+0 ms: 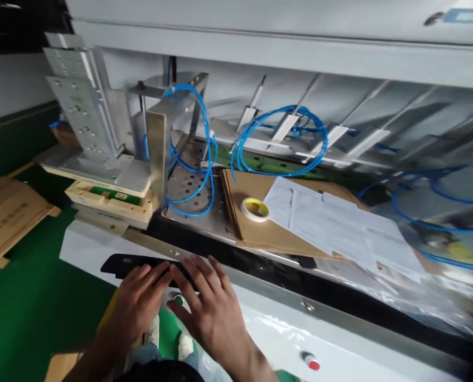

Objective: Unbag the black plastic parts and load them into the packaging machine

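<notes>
My left hand (137,303) and my right hand (206,305) lie side by side on the machine's front ledge, fingers stretched out and spread. Their fingertips rest on a flat black strip (119,263) that lies along the white front panel (284,331). A small green button (179,301) shows between the two hands. Neither hand holds anything that I can see.
Beyond the ledge lie a brown cardboard stack (256,228), a roll of yellow tape (255,209) and white printed sheets (332,223). Blue air hoses (278,138) loop over a perforated metal plate (188,191). A red button (311,363) sits lower right. Flattened cartons (5,215) lie on the green floor.
</notes>
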The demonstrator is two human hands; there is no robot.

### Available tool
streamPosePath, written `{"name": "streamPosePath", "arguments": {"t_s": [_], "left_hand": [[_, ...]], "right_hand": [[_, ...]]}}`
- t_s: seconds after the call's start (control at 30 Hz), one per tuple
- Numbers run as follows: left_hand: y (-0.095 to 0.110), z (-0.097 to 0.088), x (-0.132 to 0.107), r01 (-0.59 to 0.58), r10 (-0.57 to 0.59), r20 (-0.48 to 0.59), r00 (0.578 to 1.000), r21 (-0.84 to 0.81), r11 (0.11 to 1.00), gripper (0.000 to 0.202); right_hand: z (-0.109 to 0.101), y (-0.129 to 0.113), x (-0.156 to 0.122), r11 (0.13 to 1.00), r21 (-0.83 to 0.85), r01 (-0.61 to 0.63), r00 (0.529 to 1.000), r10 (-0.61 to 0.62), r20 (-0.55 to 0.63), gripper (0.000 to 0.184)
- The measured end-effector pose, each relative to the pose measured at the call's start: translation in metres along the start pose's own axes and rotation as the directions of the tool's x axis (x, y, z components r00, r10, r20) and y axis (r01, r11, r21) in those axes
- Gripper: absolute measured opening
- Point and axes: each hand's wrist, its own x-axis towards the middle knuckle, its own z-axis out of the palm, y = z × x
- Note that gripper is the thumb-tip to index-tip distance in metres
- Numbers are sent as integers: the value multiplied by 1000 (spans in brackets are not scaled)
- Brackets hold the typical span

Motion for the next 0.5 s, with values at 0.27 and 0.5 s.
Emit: {"name": "streamPosePath", "arguments": {"t_s": [0.27, 0.5], "left_hand": [[-45, -32, -27, 49, -10, -150, 989, 261, 964, 42], [-81, -26, -82, 391, -327, -366, 871, 114, 913, 39]], "right_hand": [[65, -5, 81, 987, 84, 139, 962, -155, 227, 56], [106, -14, 175, 996, -92, -3, 995, 13, 99, 63]]}}
